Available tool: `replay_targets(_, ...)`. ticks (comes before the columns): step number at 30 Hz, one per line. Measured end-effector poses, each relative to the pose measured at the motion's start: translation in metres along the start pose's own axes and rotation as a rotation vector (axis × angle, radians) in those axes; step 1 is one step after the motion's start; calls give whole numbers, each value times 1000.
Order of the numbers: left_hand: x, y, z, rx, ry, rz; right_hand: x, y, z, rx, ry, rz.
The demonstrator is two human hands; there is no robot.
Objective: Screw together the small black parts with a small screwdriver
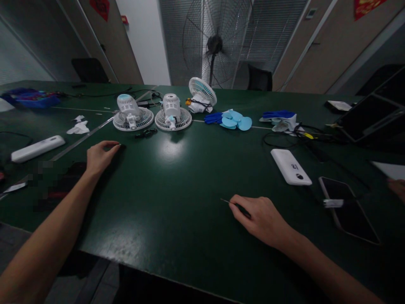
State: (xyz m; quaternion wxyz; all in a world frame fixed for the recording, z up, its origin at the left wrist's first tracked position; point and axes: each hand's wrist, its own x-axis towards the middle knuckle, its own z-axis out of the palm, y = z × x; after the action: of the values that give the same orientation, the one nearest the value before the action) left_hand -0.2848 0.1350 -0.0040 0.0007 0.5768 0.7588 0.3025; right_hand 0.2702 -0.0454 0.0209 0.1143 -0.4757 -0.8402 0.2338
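My right hand (259,215) is just above the green table (177,181), thumb and forefinger pinched on a thin, needle-like rod (224,200) that points left. At the left, my left hand (100,157) is closed in a pinch at the table surface. A tiny pale speck shows at its fingertips, too small to name. Beyond my left hand, two white fan heads (126,110) (172,114) lie face down on their grilles. A third white fan (202,93) leans tilted behind them. A light blue fan blade (236,120) rests on a blue glove (212,118).
A white power bank (290,166) and a phone (349,209) lie at the right, near black cables. Another glove (280,120) is farther back. On the left are a long white device (38,148), crumpled tissue (79,127) and a blue tray (37,99). Another person's hand (398,188) shows at the right edge.
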Motion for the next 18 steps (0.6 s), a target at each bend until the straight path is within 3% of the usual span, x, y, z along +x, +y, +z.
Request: replay_targets(18, -2, 3, 6, -129, -16, -167, -1, 1, 0, 3, 2, -3)
